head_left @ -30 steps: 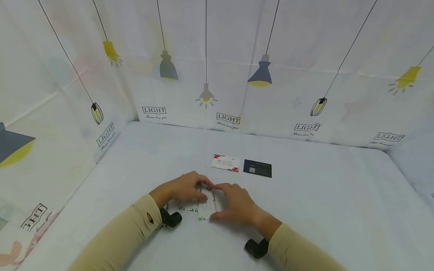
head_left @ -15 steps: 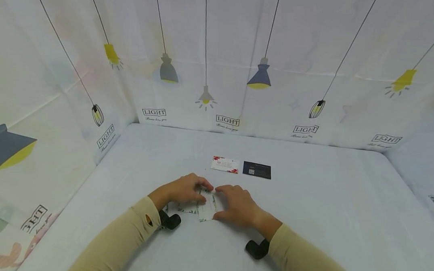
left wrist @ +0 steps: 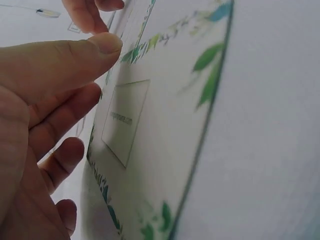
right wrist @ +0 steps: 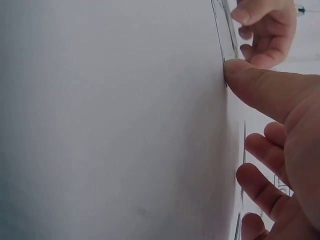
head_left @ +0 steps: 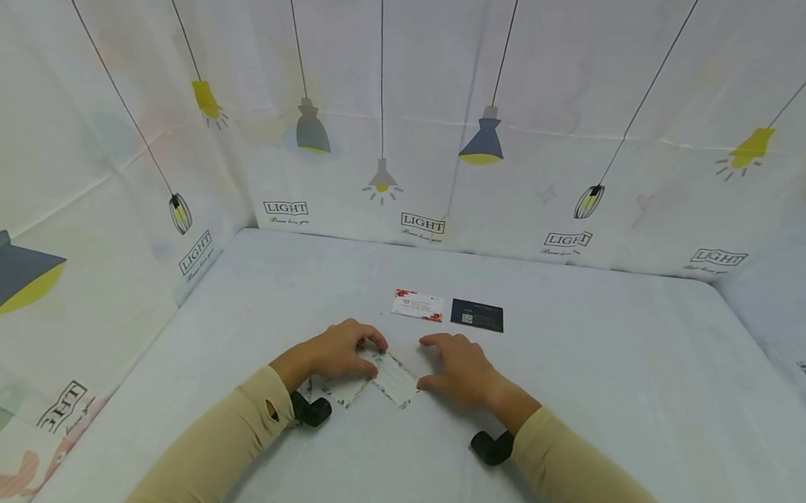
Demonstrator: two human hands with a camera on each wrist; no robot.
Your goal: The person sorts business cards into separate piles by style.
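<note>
On the white tabletop, a white business card [head_left: 396,379] with a leafy green border lies slanted between the hands. My left hand [head_left: 340,350] holds its upper left corner, thumb on the left edge and index finger at the top edge. Partly beneath that hand is a second leafy-bordered business card [head_left: 345,390], seen close in the left wrist view with a framed line of print [left wrist: 122,122]. My right hand [head_left: 464,369] is spread at the right, its thumb touching the slanted card's right corner, its index finger apart from it. The other right fingers [right wrist: 262,187] are loosely bent.
Farther back lie a white business card with red flowers [head_left: 417,306] and a dark business card with a square code [head_left: 477,315]. Another card's edge [head_left: 306,391] shows by the left wrist. A printed lamp-pattern cloth [head_left: 346,179] hangs behind the table [head_left: 585,393].
The leafy card between the hands has turned from nearly upright to slanted, its lower end swinging right. My right hand has moved right, away from the left fingertips; the left shifted slightly left.
</note>
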